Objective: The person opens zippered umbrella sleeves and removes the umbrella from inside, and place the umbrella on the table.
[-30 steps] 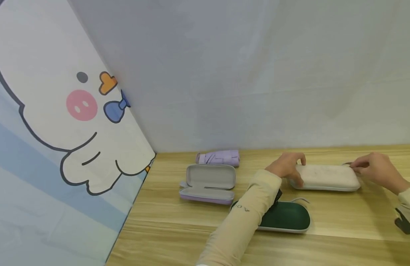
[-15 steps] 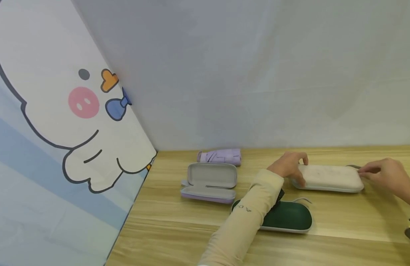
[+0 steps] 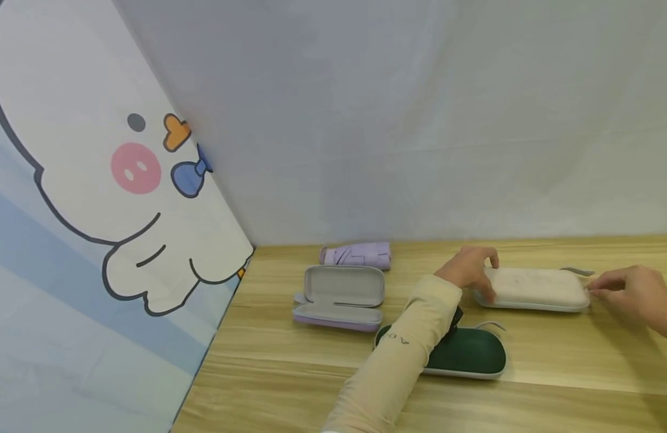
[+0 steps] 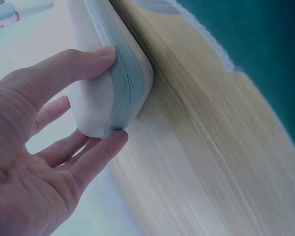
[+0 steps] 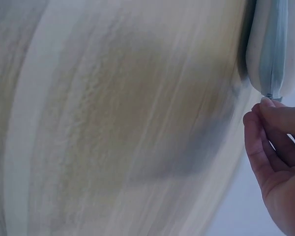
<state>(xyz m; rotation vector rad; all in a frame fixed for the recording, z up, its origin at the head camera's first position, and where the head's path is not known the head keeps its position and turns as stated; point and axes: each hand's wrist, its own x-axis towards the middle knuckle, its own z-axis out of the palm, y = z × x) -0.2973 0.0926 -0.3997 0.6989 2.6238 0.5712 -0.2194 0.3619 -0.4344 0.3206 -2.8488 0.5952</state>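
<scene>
A white zippered case (image 3: 536, 288) lies flat near the back of the table, a blue-grey zip band (image 4: 129, 86) running round its side. My left hand (image 3: 467, 270) grips its left end, thumb on the near side and fingers round the end and far side. At the opposite end my right hand (image 3: 642, 297) pinches the zip pull (image 5: 269, 95) between thumb and index finger. The case looks closed along the part of the zip in the wrist views. A grey strap (image 3: 577, 271) sticks out behind its right end.
A dark green case (image 3: 468, 355) with a white rim lies nearer, partly under my left forearm. To the left an opened purple case (image 3: 335, 326) shows its grey lining. Behind it lies a rolled purple umbrella (image 3: 362, 257), close to the pale wall cloth (image 3: 420, 150).
My right hand has slid from the back right corner of the white case round to its right end, along the zip. The left hand keeps its hold; the case stays nearly in place.
</scene>
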